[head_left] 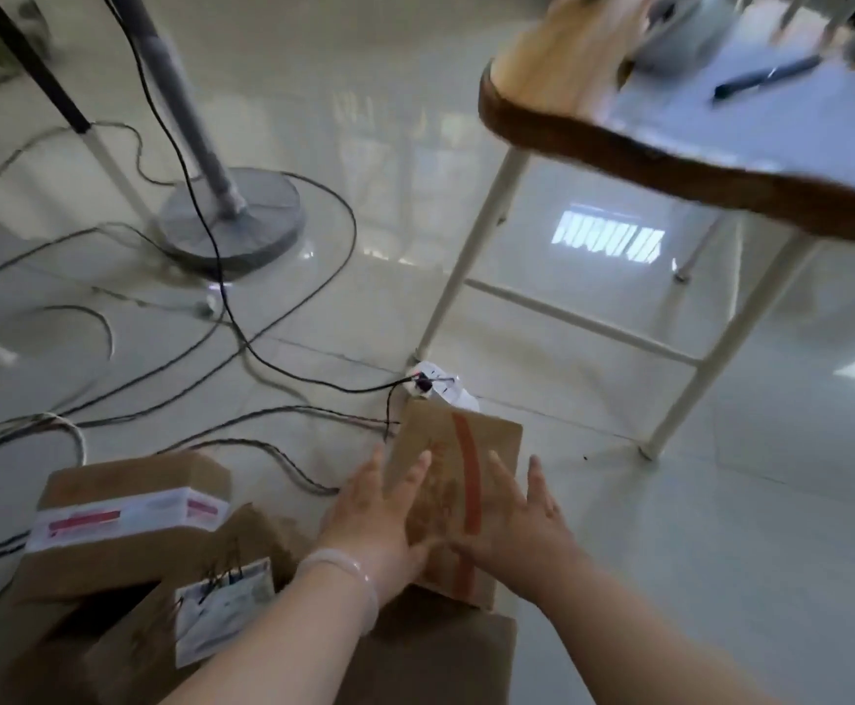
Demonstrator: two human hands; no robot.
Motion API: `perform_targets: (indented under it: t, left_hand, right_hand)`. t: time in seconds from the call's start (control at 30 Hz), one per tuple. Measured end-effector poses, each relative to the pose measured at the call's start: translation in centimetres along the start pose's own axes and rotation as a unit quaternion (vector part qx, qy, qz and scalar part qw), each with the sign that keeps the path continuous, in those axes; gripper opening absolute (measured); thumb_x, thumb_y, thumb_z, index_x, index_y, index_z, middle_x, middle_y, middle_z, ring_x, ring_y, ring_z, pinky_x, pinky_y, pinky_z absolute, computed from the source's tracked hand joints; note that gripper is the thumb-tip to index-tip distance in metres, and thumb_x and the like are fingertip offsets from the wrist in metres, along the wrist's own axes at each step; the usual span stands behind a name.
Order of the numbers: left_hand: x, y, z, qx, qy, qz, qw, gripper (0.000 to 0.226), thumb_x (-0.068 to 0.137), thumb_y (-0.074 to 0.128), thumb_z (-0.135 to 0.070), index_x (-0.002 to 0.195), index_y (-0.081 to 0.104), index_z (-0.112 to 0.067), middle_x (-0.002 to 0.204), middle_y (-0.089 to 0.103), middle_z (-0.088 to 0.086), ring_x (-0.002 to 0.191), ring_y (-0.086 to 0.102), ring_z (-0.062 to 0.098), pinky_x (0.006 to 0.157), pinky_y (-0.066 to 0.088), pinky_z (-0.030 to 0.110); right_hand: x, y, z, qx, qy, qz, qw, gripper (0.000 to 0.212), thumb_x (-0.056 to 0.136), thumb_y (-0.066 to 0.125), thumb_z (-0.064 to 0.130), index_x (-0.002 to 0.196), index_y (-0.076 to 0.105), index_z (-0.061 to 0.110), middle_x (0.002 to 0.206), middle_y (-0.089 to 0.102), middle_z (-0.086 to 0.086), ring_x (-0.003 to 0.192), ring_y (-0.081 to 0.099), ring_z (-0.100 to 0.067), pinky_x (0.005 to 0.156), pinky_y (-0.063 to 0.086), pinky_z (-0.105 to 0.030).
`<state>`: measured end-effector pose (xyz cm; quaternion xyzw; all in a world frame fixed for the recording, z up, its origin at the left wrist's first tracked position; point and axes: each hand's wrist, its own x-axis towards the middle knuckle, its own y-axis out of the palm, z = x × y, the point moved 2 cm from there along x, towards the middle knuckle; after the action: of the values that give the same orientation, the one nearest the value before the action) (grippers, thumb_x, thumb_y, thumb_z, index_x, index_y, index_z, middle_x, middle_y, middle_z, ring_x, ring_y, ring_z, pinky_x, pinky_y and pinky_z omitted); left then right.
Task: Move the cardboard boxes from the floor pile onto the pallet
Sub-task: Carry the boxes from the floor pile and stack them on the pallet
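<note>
**On the near floor pile: two flat hands bracket the striped box**

Near centre, the striped box [458, 450], small cardboard with a red band, sits on top of a larger box [435, 653]. Its far end points at a power strip [435, 386]. The left hand [379, 521] and right hand [522, 526] lie either side of the band, fingers straight and spread. Each grip is wide open and has hold of nothing. Contact with the top face looks likely, but blur hides it. The hands are probably set on both sides so the box lifts level off the stack.

At near left, a taped box [130, 506] and a labelled box [222, 602] touch each other. No pallet is in view.

The floor [720, 526] is glossy pale tile. Cables [288, 374] loop across its left side, with a fan base [232, 221] at far left. A table [669, 170] on white legs stands at far right, with a pen [761, 76] on it.
</note>
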<state>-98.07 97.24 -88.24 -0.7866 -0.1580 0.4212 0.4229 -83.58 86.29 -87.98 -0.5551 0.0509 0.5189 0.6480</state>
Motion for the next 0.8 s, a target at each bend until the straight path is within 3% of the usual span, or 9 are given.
perform_targets:
  t: [0.1, 0.2, 0.27, 0.37, 0.43, 0.5, 0.6, 0.8]
  left_hand:
    - [3.3, 3.8, 0.9, -0.023, 0.012, 0.013, 1.0, 0.092, 0.085, 0.054, -0.068, 0.133, -0.025, -0.068, 0.147, -0.041, -0.018, 0.149, -0.006, 0.026, 0.119, 0.016, 0.045]
    - [4.3, 5.5, 1.8, -0.062, -0.014, 0.015, 0.998, 0.1, 0.078, 0.062, -0.069, 0.117, -0.029, -0.077, 0.142, -0.048, -0.017, 0.149, 0.003, 0.028, 0.116, 0.026, 0.044]
    - [4.5, 5.3, 2.0, -0.108, -0.027, 0.011, 0.994, 0.103, 0.072, 0.066, -0.071, 0.119, -0.026, -0.078, 0.155, -0.028, -0.012, 0.148, 0.011, 0.027, 0.117, 0.028, 0.044]
    - [4.1, 3.3, 1.1, -0.165, -0.022, -0.008, 0.986, 0.098, 0.074, 0.064, -0.071, 0.141, -0.006, -0.067, 0.157, 0.006, -0.006, 0.143, 0.027, 0.022, 0.116, 0.032, 0.04]
    - [3.0, 0.8, 0.2, -0.193, -0.028, -0.033, 0.98, 0.094, 0.074, 0.066, -0.069, 0.145, 0.003, -0.062, 0.153, 0.012, -0.007, 0.14, 0.032, 0.021, 0.116, 0.031, 0.037]
    - [0.8, -2.5, -0.5, -0.22, -0.035, -0.055, 0.973, 0.094, 0.075, 0.069, -0.065, 0.146, 0.008, -0.061, 0.152, 0.012, -0.009, 0.139, 0.033, 0.021, 0.116, 0.031, 0.036]
    - [-3.6, -8.8, -1.3, -0.221, -0.045, -0.067, 0.972, 0.093, 0.075, 0.067, -0.067, 0.144, 0.005, -0.064, 0.156, 0.005, -0.008, 0.143, 0.026, 0.024, 0.117, 0.029, 0.04]
    - [-15.0, -25.8, -3.8, -0.208, -0.077, -0.074, 0.972, 0.092, 0.08, 0.066, -0.062, 0.146, 0.001, -0.061, 0.159, 0.001, -0.003, 0.144, 0.024, 0.026, 0.117, 0.028, 0.041]
  right_hand:
    - [2.9, 4.1, -2.2, 0.137, 0.008, 0.005, 0.991, 0.112, 0.079, 0.072, 0.058, 0.146, -0.017, 0.056, 0.162, -0.024, 0.002, 0.15, 0.016, -0.032, 0.118, 0.029, -0.047]
    - [3.8, 5.9, -3.1, 0.186, -0.026, -0.025, 0.982, 0.106, 0.085, 0.071, 0.045, 0.133, -0.021, 0.067, 0.163, 0.0, 0.007, 0.144, 0.03, -0.024, 0.112, 0.037, -0.041]
    - [4.2, 5.5, -2.8, 0.196, -0.034, -0.032, 0.98, 0.105, 0.087, 0.07, 0.04, 0.136, -0.019, 0.065, 0.162, 0.005, 0.007, 0.142, 0.031, -0.021, 0.111, 0.036, -0.038]
    - [4.6, 2.3, -1.6, 0.202, -0.034, -0.04, 0.978, 0.106, 0.087, 0.072, 0.029, 0.153, -0.01, 0.044, 0.16, 0.015, -0.001, 0.141, 0.031, -0.021, 0.111, 0.032, -0.033]
    - [3.9, -0.9, 0.2, 0.206, -0.033, -0.044, 0.977, 0.105, 0.087, 0.072, 0.026, 0.156, -0.006, 0.039, 0.157, 0.023, -0.003, 0.139, 0.035, -0.022, 0.112, 0.034, -0.036]
    - [1.9, -4.1, 2.5, 0.197, -0.035, -0.044, 0.979, 0.104, 0.086, 0.073, 0.028, 0.155, -0.004, 0.044, 0.158, 0.024, -0.002, 0.137, 0.04, -0.023, 0.11, 0.038, -0.038]
    - [-2.7, -9.0, 6.6, 0.183, -0.041, -0.046, 0.981, 0.104, 0.086, 0.073, 0.034, 0.151, -0.006, 0.052, 0.16, 0.018, 0.0, 0.141, 0.035, -0.023, 0.112, 0.035, -0.039]
    - [-14.5, -20.4, 18.1, 0.178, -0.1, -0.039, 0.978, 0.107, 0.086, 0.074, 0.026, 0.156, -0.005, 0.039, 0.156, 0.025, 0.002, 0.142, 0.031, -0.02, 0.117, 0.032, -0.045]
